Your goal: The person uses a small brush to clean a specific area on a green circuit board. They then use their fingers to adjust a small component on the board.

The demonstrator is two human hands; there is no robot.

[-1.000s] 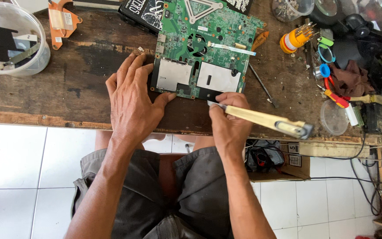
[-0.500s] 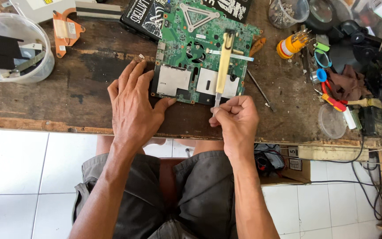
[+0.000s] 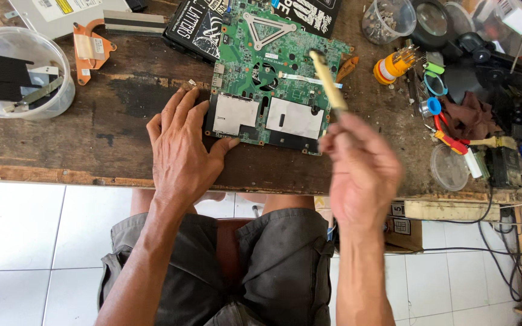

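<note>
above the green circuit board (image 3: 271, 84), right hand (image 3: 360, 172) now lifted, fingers pinching the pale-handled tool (image 3: 328, 81)

Electronics repair workshop: cluttered workbench (image 3: 92, 139), circuit board (image 3: 273, 78)

A worn, rough wooden bench (image 3: 110, 139) is seen, dark-stained and scratched. On it a green laptop motherboard (image 3: 273, 78) is laid, matt, with two dull metal shields near its front edge. A pale, smooth tool handle (image 3: 328, 81) is held in the right hand (image 3: 360, 172). At far left a clear plastic tub (image 3: 19, 72) is shown, glossy.
</note>
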